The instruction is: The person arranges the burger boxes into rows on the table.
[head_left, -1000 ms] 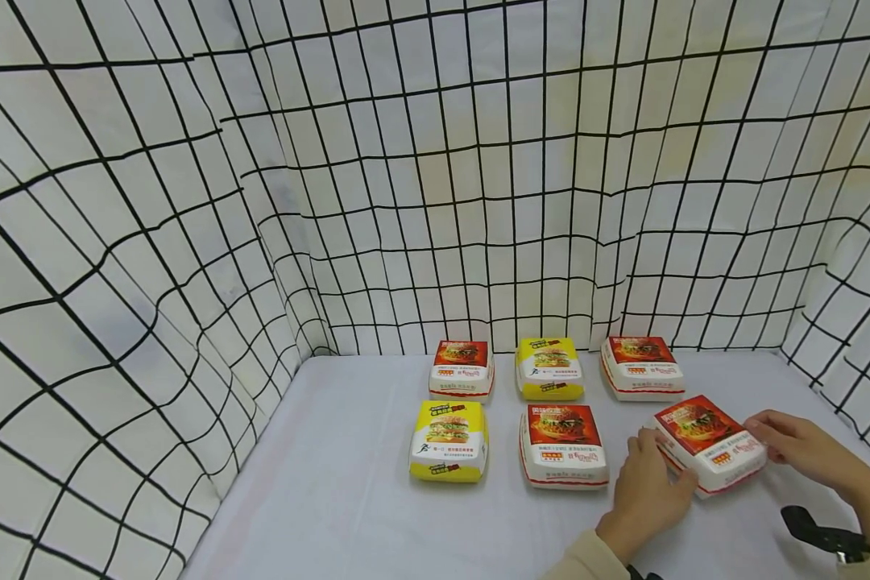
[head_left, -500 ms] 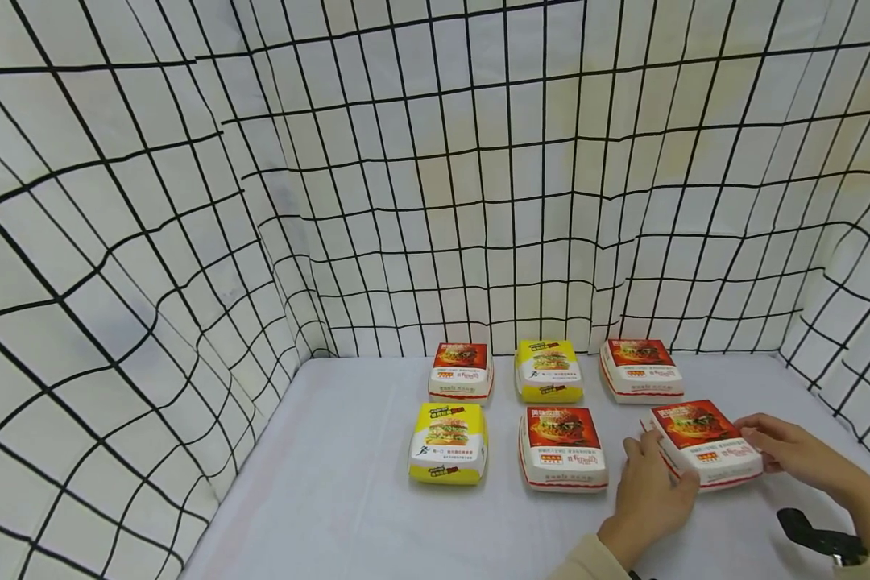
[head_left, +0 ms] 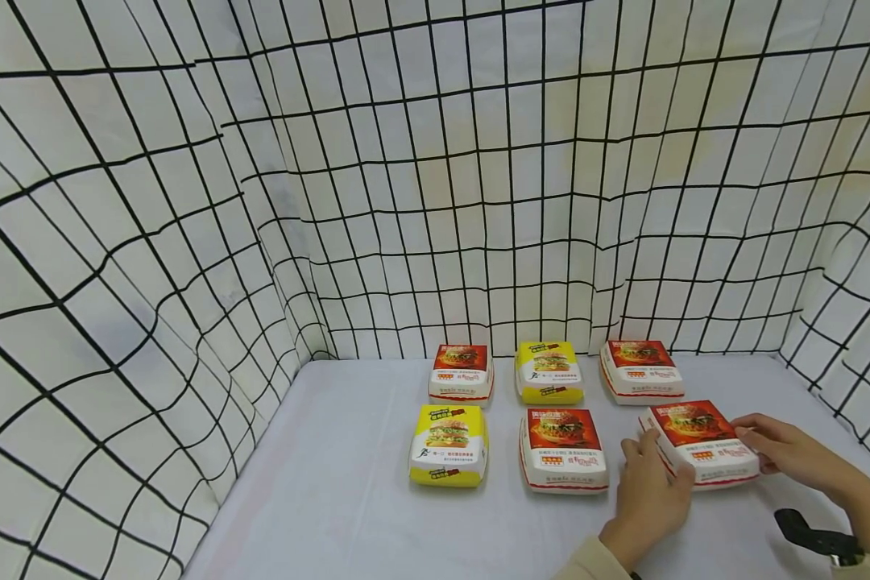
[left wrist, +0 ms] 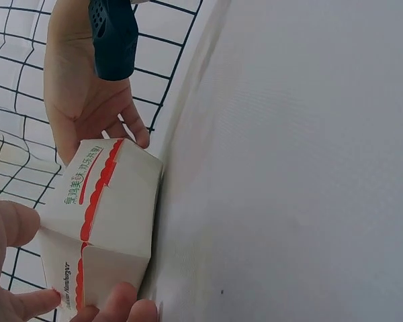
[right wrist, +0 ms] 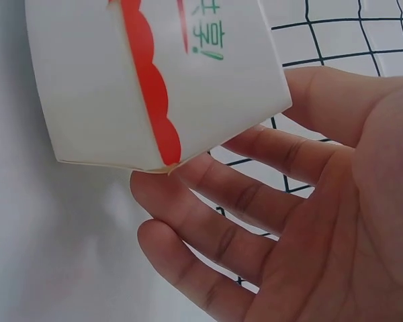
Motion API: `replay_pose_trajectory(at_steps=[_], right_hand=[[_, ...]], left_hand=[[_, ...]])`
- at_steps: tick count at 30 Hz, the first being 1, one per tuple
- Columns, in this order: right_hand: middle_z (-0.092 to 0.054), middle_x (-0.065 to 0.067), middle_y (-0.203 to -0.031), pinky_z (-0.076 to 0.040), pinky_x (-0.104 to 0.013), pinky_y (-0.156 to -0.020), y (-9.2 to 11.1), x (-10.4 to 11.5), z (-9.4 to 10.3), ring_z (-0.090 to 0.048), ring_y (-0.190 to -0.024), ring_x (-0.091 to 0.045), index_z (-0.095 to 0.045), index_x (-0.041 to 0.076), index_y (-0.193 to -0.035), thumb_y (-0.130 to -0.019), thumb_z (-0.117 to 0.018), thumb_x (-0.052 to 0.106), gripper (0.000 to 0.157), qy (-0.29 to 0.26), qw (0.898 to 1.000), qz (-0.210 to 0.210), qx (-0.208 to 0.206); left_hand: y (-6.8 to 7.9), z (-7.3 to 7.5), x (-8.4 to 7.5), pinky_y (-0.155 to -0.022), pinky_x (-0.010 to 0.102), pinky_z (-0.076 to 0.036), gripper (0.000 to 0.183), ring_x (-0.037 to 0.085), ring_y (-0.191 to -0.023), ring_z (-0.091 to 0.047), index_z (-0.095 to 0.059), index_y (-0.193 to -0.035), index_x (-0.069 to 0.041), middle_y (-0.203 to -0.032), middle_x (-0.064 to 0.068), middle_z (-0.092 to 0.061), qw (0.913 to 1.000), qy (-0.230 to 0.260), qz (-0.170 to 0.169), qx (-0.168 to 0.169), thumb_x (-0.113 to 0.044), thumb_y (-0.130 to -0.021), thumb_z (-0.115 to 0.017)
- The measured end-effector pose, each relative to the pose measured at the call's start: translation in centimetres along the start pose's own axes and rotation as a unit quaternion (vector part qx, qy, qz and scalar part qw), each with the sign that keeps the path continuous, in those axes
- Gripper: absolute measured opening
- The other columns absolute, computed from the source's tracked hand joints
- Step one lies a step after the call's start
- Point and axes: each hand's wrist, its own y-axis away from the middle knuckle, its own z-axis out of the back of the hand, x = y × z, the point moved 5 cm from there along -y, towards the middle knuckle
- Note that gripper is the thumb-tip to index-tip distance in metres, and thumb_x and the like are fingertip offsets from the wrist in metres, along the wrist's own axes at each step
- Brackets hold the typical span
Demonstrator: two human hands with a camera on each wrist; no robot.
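Between my two hands is a white-and-red burger box [head_left: 703, 447] at the right front of the table, turned slightly askew. My left hand [head_left: 648, 487] holds its left front corner, thumb on the front side and fingers along the left side; the left wrist view shows the thumb and fingertips on the box [left wrist: 121, 201]. At the right side is my right hand [head_left: 783, 447]; in the right wrist view its fingers reach out loosely, with fingertips against the box [right wrist: 181, 87]. Nearest on the left stands another red-and-white burger box [head_left: 561, 451].
A yellow burger box [head_left: 448, 447] stands at the left of the front row. Behind are a red-and-white box [head_left: 461, 374], a yellow box [head_left: 548, 373] and another red-and-white box [head_left: 640, 372]. A white sheet covers the table [head_left: 319, 499]; black-gridded white cloth [head_left: 435, 242] hangs around it.
The burger box between my hands has turned to sit straighter and shifted slightly left. My right hand has moved left with it; my left hand stays at its left corner.
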Motion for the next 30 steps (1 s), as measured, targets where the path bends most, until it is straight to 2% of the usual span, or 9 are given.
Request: replay_pose_trajectory(at_steps=[6, 11, 13, 21, 30], right_hand=[[-0.059, -0.022, -0.118, -0.054, -0.031, -0.073, -0.11, 0.33, -0.1, -0.053, -0.088, -0.013, -0.039, -0.012, -0.143, -0.112, -0.034, 0.036, 0.058, -0.003, 1.0, -0.002, -0.002], [-0.056, -0.009, -0.097, -0.052, -0.031, -0.071, -0.16, 0.39, -0.26, -0.051, -0.081, -0.012, -0.038, -0.012, -0.143, -0.112, -0.035, 0.036, 0.057, -0.011, 1.0, -0.002, 0.002], [-0.054, -0.007, -0.094, -0.052, -0.03, -0.07, -0.19, 0.44, -0.3, -0.051, -0.08, -0.011, -0.038, -0.012, -0.143, -0.112, -0.035, 0.036, 0.057, -0.014, 1.0, 0.0, 0.002], [-0.057, -0.008, -0.098, -0.052, -0.03, -0.07, -0.37, 0.73, -0.6, -0.053, -0.081, -0.013, -0.039, -0.012, -0.141, -0.111, -0.037, 0.036, 0.057, -0.021, 1.0, -0.001, 0.006], [-0.06, -0.007, -0.098, -0.052, -0.03, -0.07, -0.44, 0.9, -0.91, -0.054, -0.078, -0.013, -0.039, -0.013, -0.141, -0.111, -0.037, 0.038, 0.059, -0.026, 1.0, -0.001, 0.012]], left_hand=[[-0.2, 0.26, 0.09, -0.094, 0.041, -0.053, 0.05, 0.017, -0.11, -0.06, -0.051, -0.138, -0.033, -0.124, -0.005, -0.047, 0.9994, 0.033, -0.002, -0.015, -0.04, -0.093, -0.071], [-0.25, 0.21, 0.11, -0.096, 0.039, -0.052, 0.049, 0.016, -0.114, -0.057, -0.05, -0.138, -0.03, -0.125, -0.005, -0.045, 0.9985, 0.05, -0.006, -0.021, -0.037, -0.093, -0.07], [-0.23, 0.19, 0.08, -0.097, 0.039, -0.051, 0.049, 0.016, -0.115, -0.056, -0.049, -0.138, -0.029, -0.125, -0.004, -0.044, 0.998, 0.059, -0.005, -0.022, -0.035, -0.094, -0.07], [-0.08, 0.29, 0.12, -0.099, 0.044, -0.051, 0.048, 0.018, -0.117, -0.052, -0.048, -0.138, -0.028, -0.127, -0.004, -0.042, 0.9965, 0.079, 0.014, -0.025, -0.032, -0.095, -0.068], [-0.08, 0.32, 0.29, -0.106, 0.045, -0.048, 0.048, 0.018, -0.123, -0.049, -0.049, -0.138, -0.028, -0.128, -0.003, -0.041, 0.9962, 0.075, 0.016, -0.04, -0.034, -0.094, -0.068]])
